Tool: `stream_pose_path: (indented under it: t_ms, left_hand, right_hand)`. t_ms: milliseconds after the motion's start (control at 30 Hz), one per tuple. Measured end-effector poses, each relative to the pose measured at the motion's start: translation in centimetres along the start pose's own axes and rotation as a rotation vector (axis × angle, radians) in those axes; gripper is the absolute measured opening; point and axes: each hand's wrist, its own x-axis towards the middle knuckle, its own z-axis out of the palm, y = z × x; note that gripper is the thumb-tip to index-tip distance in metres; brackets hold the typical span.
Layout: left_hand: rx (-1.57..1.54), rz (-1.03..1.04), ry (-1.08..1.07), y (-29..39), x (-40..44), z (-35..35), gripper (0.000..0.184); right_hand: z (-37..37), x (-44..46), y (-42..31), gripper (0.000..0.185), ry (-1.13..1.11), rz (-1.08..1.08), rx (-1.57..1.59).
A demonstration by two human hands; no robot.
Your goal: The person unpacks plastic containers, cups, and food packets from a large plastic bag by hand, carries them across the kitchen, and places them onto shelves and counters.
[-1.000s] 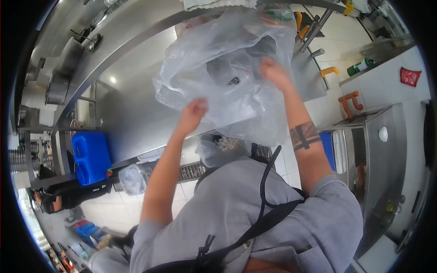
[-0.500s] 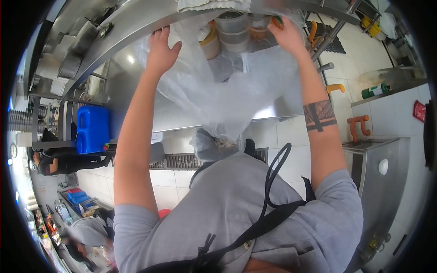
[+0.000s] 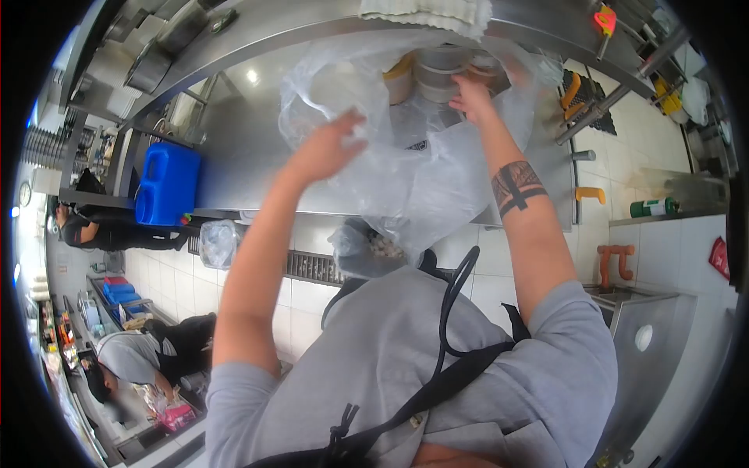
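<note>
A large clear plastic bag (image 3: 437, 183) lies spread over the steel table, its near part hanging past the front edge. My left hand (image 3: 331, 144) is over the bag's left side, blurred, with thumb and fingers apart and nothing between them. At the far side, my right hand (image 3: 472, 100) has its fingers stretched to the side of stacked clear round tubs (image 3: 437, 74); I cannot tell whether they press on them. Left of the stack stands a tub with a yellowish rim (image 3: 398, 82). More tubs behind my right hand are partly hidden by the film.
The steel table (image 3: 242, 156) has a shelf with a folded white cloth (image 3: 425, 12) above its far side. A blue jerrycan (image 3: 168, 183) stands at the left. Below the front edge is a lined bin (image 3: 367, 249). Two other people are at the left.
My left hand has come off the far left edge of the bag, moving nearer and to the right. My right hand has shifted to the side of the stacked tubs. The view has turned slightly.
</note>
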Motion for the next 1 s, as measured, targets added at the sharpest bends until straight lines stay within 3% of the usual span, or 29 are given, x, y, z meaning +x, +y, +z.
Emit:
stream_pose_path:
  t_ms: [133,233,300,400,500,533,567,600,667,1000]
  left_hand:
    - [-0.110,-0.103,-0.213,-0.6,-5.4,5.5,0.048]
    - [-0.195,-0.235,-0.324,-1.0,-9.2,8.5,0.048]
    - [-0.253,-0.331,-0.393,-1.3,-11.6,10.0,0.048]
    - [-0.232,-0.280,-0.369,-2.9,-15.0,12.9,0.048]
    - [-0.233,-0.100,-0.338,-2.9,-16.5,14.1,0.049]
    - [-0.282,-0.284,-0.380,-2.2,-16.5,14.2,0.049]
    - [-0.331,-0.468,-0.419,-1.3,-16.3,14.0,0.049]
    - [-0.330,-0.468,-0.418,-1.5,-16.3,14.3,0.049]
    - [-0.272,-0.323,-0.377,-1.3,-16.0,14.5,0.049]
    - [-0.303,-0.265,-0.360,-0.1,-11.3,13.8,0.044]
  right_hand:
    - [1.8,-0.5,-1.7,0.055,0.149,0.127,0.400]
    - [1.7,-1.2,-1.0,0.055,0.164,0.091,0.646]
    - [1.5,0.7,0.7,0.046,0.178,0.124,0.626]
    - [0.7,4.8,3.9,0.028,0.163,0.157,0.576]
    - [0.1,5.4,4.2,0.011,0.114,0.124,0.533]
    - [0.0,5.2,4.2,0.005,0.100,0.090,0.528]
    - [-0.1,5.0,4.1,0.005,0.098,0.090,0.529]
    - [-0.2,4.7,4.0,0.006,0.089,0.083,0.500]
    - [-0.5,4.2,4.4,0.008,0.081,0.077,0.472]
    - [-5.8,-3.7,7.0,0.014,-0.028,0.233,0.541]
